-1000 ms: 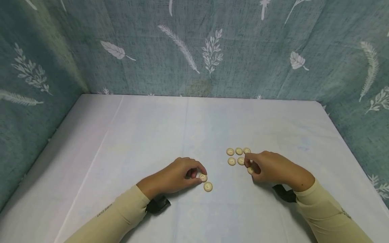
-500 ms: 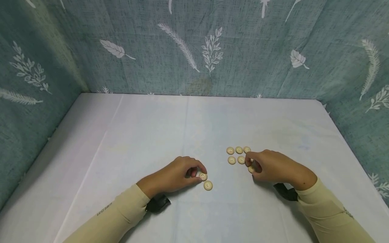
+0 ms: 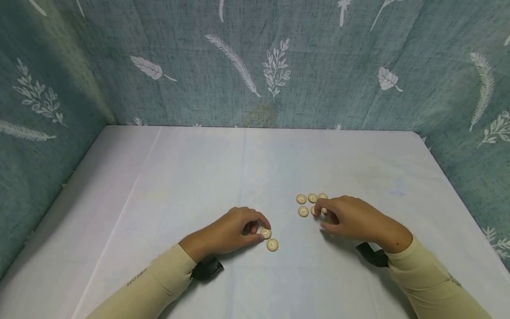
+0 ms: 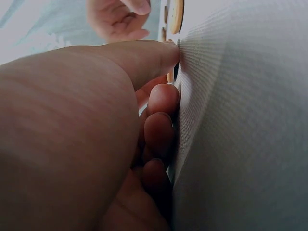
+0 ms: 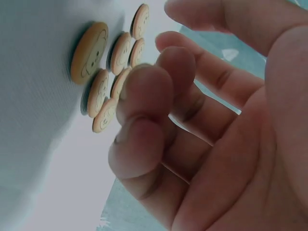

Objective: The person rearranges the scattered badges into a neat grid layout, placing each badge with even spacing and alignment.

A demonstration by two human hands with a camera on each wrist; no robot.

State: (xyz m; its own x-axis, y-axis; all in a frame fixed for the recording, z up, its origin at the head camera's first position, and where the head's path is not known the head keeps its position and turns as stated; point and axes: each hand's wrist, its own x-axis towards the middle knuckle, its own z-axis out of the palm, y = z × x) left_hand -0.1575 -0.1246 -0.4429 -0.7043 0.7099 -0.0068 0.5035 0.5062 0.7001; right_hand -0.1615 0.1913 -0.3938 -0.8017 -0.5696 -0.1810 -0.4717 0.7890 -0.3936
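Note:
My left hand (image 3: pixel 235 231) rests low on the white cloth, thumb and index finger pinching a round, pale wooden button (image 3: pixel 265 233) by its edges. Just in front of it lies a second button (image 3: pixel 272 244), flat and untouched. To the right, several like buttons (image 3: pixel 303 211) form two short rows, some partly covered by my right hand (image 3: pixel 352 219). That hand hovers over the near right end of the rows, fingers loosely bent and thumb apart, holding nothing. In the right wrist view, the nearest button (image 5: pixel 90 53) shows dark holes and an engraved pattern, beside the fingertips (image 5: pixel 137 147).
A white cloth (image 3: pixel 191 164) covers the table. Green fabric (image 3: pixel 179 102) with white leaf prints hangs along its back and both sides. Each wrist carries a black strap-on device (image 3: pixel 372 254) below the sleeve.
My right hand has let go of the button it pinched at the near right of the rows; its thumb and index finger have spread and shifted slightly left. The left hand has stayed put.

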